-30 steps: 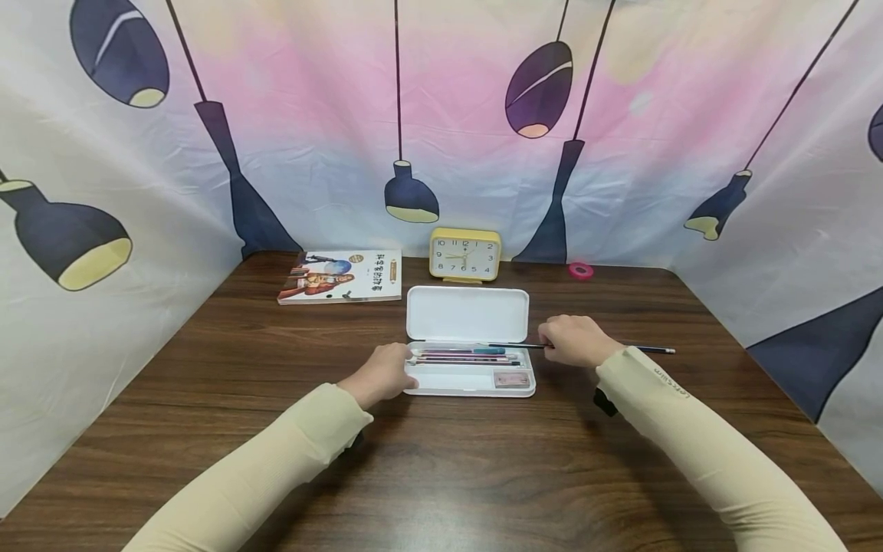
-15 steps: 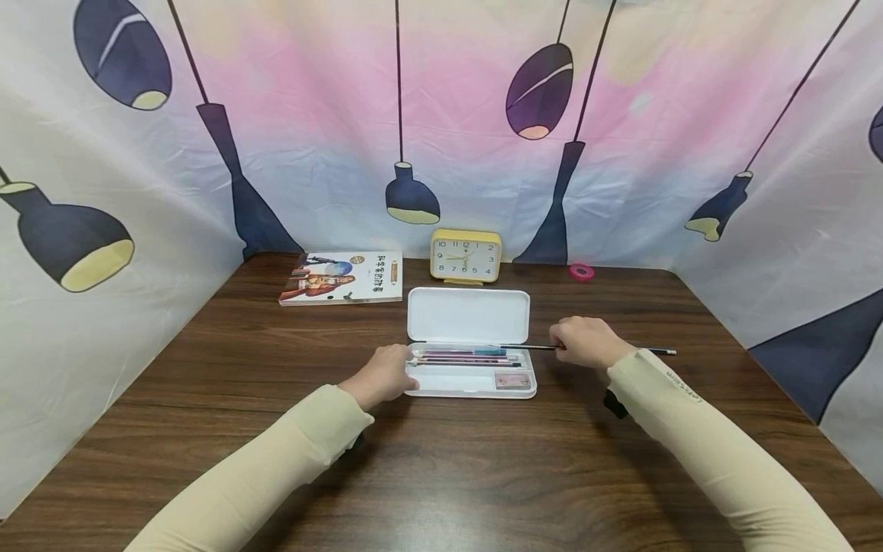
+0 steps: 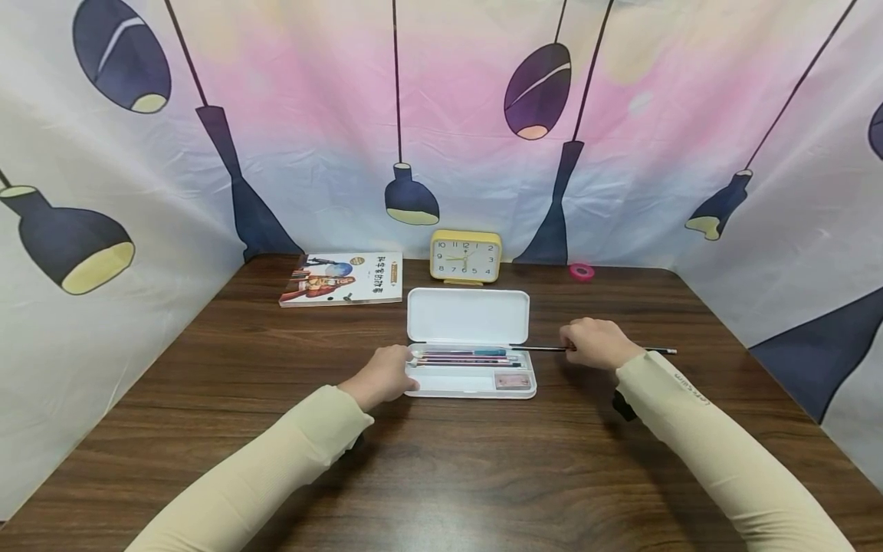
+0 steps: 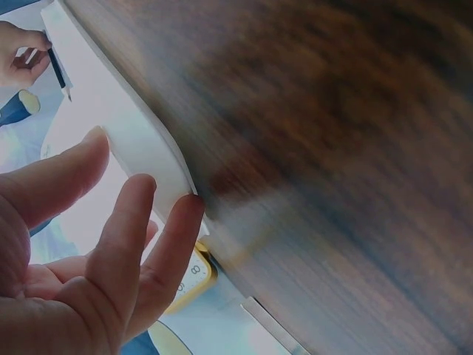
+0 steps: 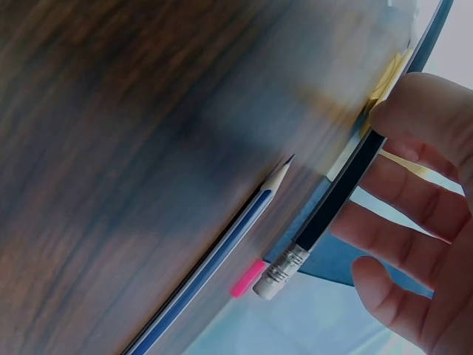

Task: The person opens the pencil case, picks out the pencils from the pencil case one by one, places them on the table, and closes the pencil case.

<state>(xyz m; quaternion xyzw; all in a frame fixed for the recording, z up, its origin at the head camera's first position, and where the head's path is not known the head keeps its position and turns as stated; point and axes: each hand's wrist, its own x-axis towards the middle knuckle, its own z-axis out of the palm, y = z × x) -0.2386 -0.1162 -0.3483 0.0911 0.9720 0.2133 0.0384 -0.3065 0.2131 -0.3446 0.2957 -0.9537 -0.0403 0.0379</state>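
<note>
A white pencil case lies with its lid raised in the head view. Several pencils and a blue-green pen-like item lie in its rear compartment, and a pinkish eraser-like block in the front right. My left hand holds the case's left end, thumb at the front corner. Right of the case, my right hand pinches a dark pencil, whose other end reaches over the case's right side. Below it in the right wrist view, a blue-and-white striped pencil lies on the table.
Behind the case stands a yellow clock. A picture-covered book lies back left, and a pink ring at the back right. A printed cloth hangs behind the brown wooden table.
My right hand has slid to the right, drawing the dark pencil along with it. My left hand stays on the case, which has not moved.
</note>
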